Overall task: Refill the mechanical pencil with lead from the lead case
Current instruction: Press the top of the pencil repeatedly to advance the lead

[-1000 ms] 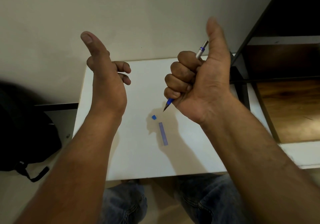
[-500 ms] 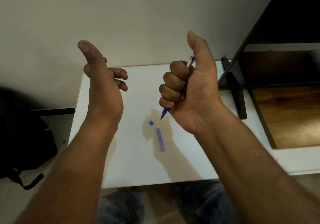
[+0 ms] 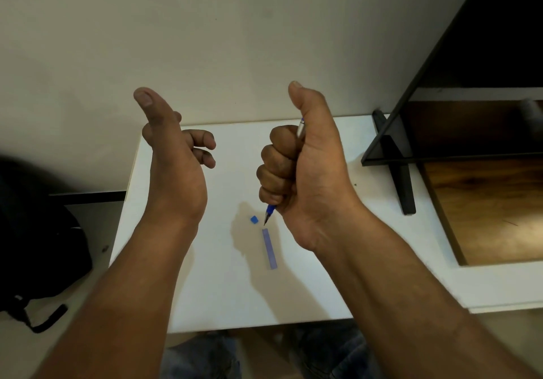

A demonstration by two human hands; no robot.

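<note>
My right hand (image 3: 305, 170) is fisted around the mechanical pencil (image 3: 269, 212), thumb raised; the blue grip and dark tip stick out below the fist, the silver top end above it. The tip hovers just over the upper end of the slim blue lead case (image 3: 269, 249), which lies flat on the white table (image 3: 205, 276). A small blue cap (image 3: 254, 219) rests left of the tip. My left hand (image 3: 173, 158) is held up over the table's left part, thumb up, fingers loosely curled, holding nothing.
A black monitor stand foot (image 3: 399, 173) sits on the table at the right, beside a wooden shelf (image 3: 482, 208). A black backpack (image 3: 38, 240) lies on the floor at the left. A plain wall rises behind the table.
Both hands have dropped lower toward the table. The pencil tip has come down close to the lead case's top end. The case and cap lie where they were.
</note>
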